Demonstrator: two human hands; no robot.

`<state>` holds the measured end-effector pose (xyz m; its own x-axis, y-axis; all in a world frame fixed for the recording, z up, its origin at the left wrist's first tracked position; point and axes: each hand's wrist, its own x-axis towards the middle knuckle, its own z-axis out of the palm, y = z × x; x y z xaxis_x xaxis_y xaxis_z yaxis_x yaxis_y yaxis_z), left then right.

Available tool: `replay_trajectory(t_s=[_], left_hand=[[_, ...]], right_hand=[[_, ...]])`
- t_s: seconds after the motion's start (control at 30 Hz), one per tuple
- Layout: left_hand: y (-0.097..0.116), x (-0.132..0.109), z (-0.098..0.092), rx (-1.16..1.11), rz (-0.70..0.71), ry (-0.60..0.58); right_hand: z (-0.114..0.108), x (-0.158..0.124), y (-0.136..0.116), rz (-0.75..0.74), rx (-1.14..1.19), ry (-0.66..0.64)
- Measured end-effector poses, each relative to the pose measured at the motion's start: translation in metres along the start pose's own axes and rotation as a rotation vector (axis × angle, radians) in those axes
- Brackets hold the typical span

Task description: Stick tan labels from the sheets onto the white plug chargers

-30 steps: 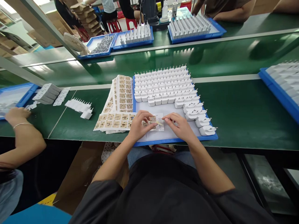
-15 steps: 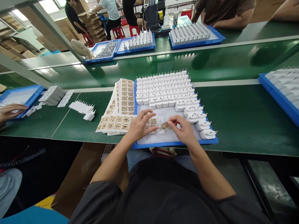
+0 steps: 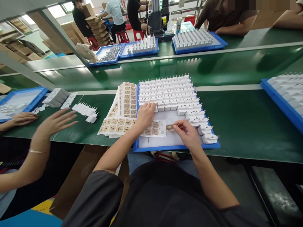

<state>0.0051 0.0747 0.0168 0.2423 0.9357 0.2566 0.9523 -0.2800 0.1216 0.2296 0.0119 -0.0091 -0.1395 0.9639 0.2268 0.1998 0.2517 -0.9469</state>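
My left hand [image 3: 146,116] reaches to the front row of white plug adapters [image 3: 167,91], its fingers curled over one at the row's left end and mostly hiding it. In my right hand [image 3: 188,132], thumb and fingers pinch a small tan sticker [image 3: 169,127] over the tray. Under my left forearm lies a sheet of tan stickers [image 3: 120,125] on white backing, its right end overlapping the blue-rimmed tray [image 3: 163,147]. More sticker sheets [image 3: 129,97] are stacked left of the tray. Several adapters lie on their sides along the tray's right edge.
At left, a co-worker's hand [image 3: 55,121] is raised above the green bench near loose white adapters [image 3: 85,110]. Another hand [image 3: 25,118] rests by a blue tray [image 3: 39,97]. More adapters fill a tray [image 3: 281,104] at right; further trays stand on the far shelf.
My left hand has moved up from the sticker sheet to the adapters. My right hand keeps the sticker and has shifted slightly right. A co-worker's raised hand has come into view at left.
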Motion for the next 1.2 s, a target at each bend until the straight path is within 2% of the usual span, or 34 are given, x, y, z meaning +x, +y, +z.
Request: replay_trajectory(t_s=[0.1,0.2,0.27,0.33,0.4,0.5,0.57,0.67,0.7,0.83,0.9,1.03,1.1,1.2], left_hand=[[-0.008,-0.005,-0.002,-0.361,-0.110,-0.027],[-0.006,-0.022,-0.010,-1.017,-0.264,-0.067],[0.002,-0.039,-0.017,-1.424,-0.358,-0.133],[0.014,-0.054,-0.021,-1.688,-0.433,-0.200],[0.024,-0.065,-0.020,-1.819,-0.472,-0.257],[0.030,-0.074,-0.015,-1.802,-0.406,-0.232],[0.032,-0.077,-0.011,-1.694,-0.315,-0.207],[0.034,-0.081,-0.008,-1.473,-0.213,-0.235],[0.036,-0.082,-0.007,-1.374,-0.194,-0.210],[0.044,-0.085,0.000,-1.034,-0.157,0.018],[0.045,-0.087,0.003,-1.019,-0.121,0.028],[0.041,-0.092,0.003,-1.104,0.011,-0.122],[0.038,-0.093,0.001,-1.107,0.033,-0.162],[0.036,-0.094,0.000,-1.026,-0.002,-0.057]], right_hand=[[0.000,0.000,0.000,-0.005,0.001,-0.010],[0.000,0.000,-0.001,0.009,0.075,-0.037],[0.001,0.000,-0.004,0.001,0.191,-0.112],[0.004,0.000,-0.008,-0.016,0.332,-0.214],[0.007,0.000,-0.012,-0.023,0.467,-0.282],[0.011,-0.001,-0.014,-0.025,0.604,-0.277],[0.013,-0.001,-0.013,-0.027,0.626,-0.247],[0.013,-0.003,-0.011,-0.010,0.598,-0.247],[0.014,-0.003,-0.012,-0.002,0.588,-0.257],[0.015,-0.005,-0.016,0.001,0.555,-0.292],[0.016,-0.005,-0.018,-0.003,0.534,-0.289],[0.016,-0.006,-0.017,-0.003,0.519,-0.236],[0.016,-0.007,-0.016,0.007,0.526,-0.213],[0.017,-0.007,-0.013,0.016,0.543,-0.221]])
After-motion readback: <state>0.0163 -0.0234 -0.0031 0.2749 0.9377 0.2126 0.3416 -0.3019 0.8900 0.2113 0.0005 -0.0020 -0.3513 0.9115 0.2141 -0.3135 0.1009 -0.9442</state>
